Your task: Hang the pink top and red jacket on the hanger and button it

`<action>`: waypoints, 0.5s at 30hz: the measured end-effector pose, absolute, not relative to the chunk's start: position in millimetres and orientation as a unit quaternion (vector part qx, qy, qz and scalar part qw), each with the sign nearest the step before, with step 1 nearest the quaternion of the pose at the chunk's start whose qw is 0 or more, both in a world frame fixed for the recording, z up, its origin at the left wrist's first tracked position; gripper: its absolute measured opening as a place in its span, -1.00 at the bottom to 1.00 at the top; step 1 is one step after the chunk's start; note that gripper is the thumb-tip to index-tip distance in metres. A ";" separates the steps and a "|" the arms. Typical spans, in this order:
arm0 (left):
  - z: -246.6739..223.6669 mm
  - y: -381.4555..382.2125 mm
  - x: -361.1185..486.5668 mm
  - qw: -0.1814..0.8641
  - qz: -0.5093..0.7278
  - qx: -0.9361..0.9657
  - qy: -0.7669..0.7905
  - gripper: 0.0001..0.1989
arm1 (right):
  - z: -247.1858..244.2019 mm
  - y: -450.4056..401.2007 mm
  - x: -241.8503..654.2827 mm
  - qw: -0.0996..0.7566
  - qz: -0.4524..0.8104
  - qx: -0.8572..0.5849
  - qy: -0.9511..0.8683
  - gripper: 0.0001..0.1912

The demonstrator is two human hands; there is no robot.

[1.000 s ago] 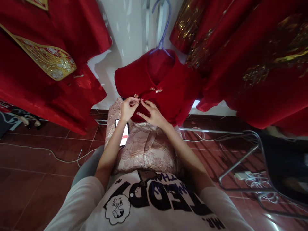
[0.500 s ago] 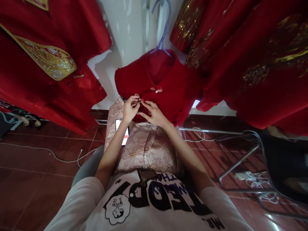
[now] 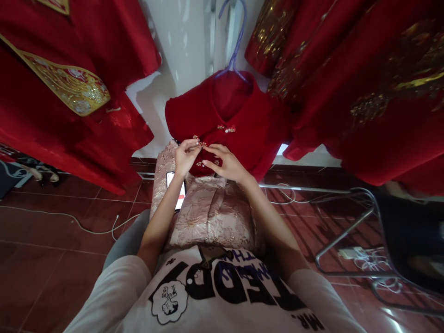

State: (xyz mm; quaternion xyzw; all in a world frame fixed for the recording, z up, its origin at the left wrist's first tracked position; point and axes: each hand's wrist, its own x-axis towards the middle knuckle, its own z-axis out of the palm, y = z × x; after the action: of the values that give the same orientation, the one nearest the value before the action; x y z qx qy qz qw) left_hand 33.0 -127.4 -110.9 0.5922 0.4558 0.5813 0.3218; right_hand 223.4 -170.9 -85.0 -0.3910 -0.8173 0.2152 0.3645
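A red garment (image 3: pixel 249 118) with jewelled flower-shaped fasteners lies in front of me, a purple hanger (image 3: pixel 233 62) in its neckline. My left hand (image 3: pixel 185 156) pinches one small jewelled fastener (image 3: pixel 202 145) at the garment's front opening, thumb and fingers closed on it. From the other side my right hand (image 3: pixel 227 163) reaches in, its fingertips at the same fastener and its thumb held apart below. Another fastener (image 3: pixel 227 129) sits higher, near the neckline. Below the hands, more jewelled pieces (image 3: pixel 200 163) show on the red cloth.
Pinkish brocade cloth (image 3: pixel 211 217) covers my lap, and a lit phone (image 3: pixel 180 199) rests at its left. Red gowns (image 3: pixel 128 41) hang on both sides. A metal-framed black chair (image 3: pixel 373 203) stands right, cables (image 3: pixel 374 263) beneath it. A white cable (image 3: pixel 79 226) crosses the floor.
My right thumb has drawn back a little to the right, uncovering the lower jewelled pieces. My left hand has shifted slightly left and still pinches the fastener.
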 end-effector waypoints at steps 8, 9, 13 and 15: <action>-110.3 -124.3 27.6 0.379 0.598 0.565 0.424 -0.81 | -89.5 -170.1 220.0 0.368 0.209 -0.385 -0.820 -0.07; -110.9 -123.7 27.8 0.376 0.598 0.565 0.427 -0.80 | -90.7 -169.7 219.6 0.364 0.206 -0.390 -0.821 -0.08; -112.9 -121.4 27.6 0.368 0.594 0.566 0.437 -0.80 | -95.6 -168.1 218.1 0.345 0.207 -0.397 -0.825 -0.13; -112.2 -121.3 26.7 0.365 0.591 0.570 0.438 -0.81 | -97.8 -167.3 217.4 0.342 0.206 -0.397 -0.827 -0.10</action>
State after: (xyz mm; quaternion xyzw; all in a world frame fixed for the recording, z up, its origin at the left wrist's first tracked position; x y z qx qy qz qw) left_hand 26.7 -121.3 -112.2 0.5704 0.4384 0.5909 0.3652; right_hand 217.4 -167.3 -97.8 -0.3966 -0.8266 0.2057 0.3422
